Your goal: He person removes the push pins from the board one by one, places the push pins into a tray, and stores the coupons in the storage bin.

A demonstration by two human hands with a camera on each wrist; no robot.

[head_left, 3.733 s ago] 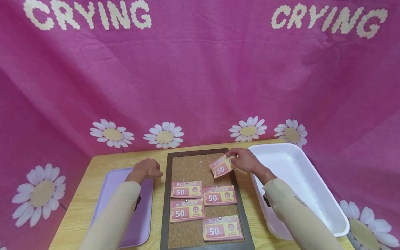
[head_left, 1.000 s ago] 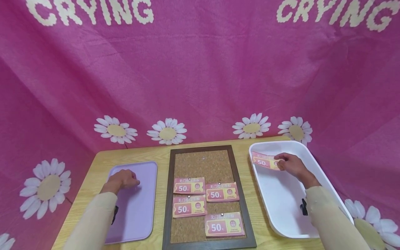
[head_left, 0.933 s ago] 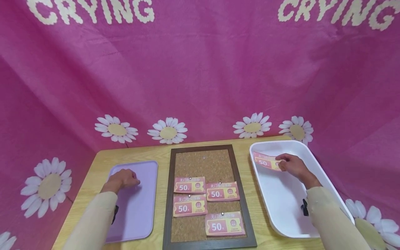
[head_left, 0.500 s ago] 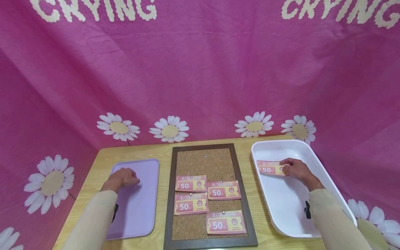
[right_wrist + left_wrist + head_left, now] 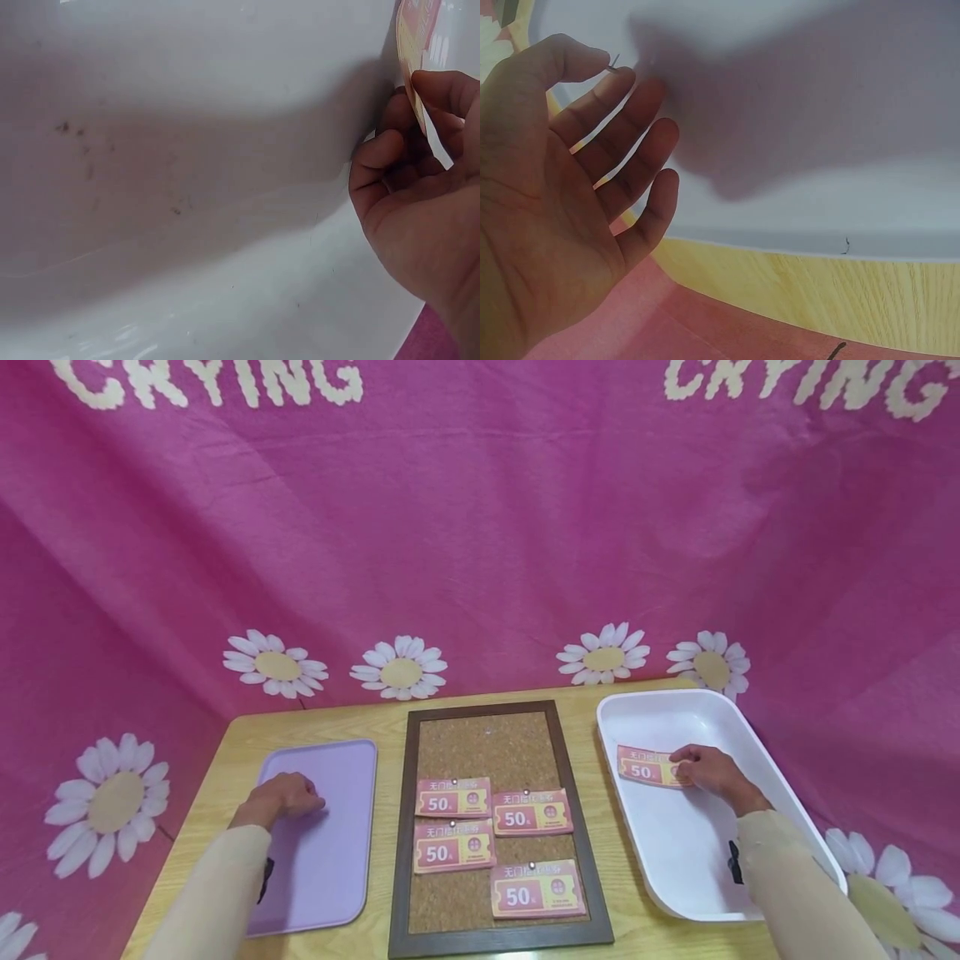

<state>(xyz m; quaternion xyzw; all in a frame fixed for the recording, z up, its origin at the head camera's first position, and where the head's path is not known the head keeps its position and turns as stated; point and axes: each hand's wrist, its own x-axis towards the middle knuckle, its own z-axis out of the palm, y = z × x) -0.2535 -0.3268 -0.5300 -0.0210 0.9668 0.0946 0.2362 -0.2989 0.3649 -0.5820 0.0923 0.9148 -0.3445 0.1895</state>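
Over the lilac tray (image 5: pixel 330 877), my left hand (image 5: pixel 281 797) pinches a pushpin (image 5: pixel 614 63) between thumb and index finger; its thin metal point sticks out in the left wrist view, its head hidden by the fingertips. The other fingers are loosely bent. My right hand (image 5: pixel 712 771) pinches the right end of a pink and yellow 50 coupon (image 5: pixel 643 767) inside the white tub (image 5: pixel 690 852), near its left wall. Several layered edges of the coupon (image 5: pixel 412 52) show in the right wrist view, above the white bottom.
Between tray and tub lies a brown-framed corkboard (image 5: pixel 450 903). Several 50 coupons are pinned to its middle and lower part, including one coupon (image 5: pixel 537 893) at lower right. A silvery pin (image 5: pixel 488 732) shows near the top. Behind the wooden table (image 5: pixel 315 724) hangs a pink flowered cloth (image 5: pixel 480 568).
The right hand has carried the coupon from the corkboard's upper right into the white tub, lowering it slightly lately. The left hand has moved left and back over the lilac tray.
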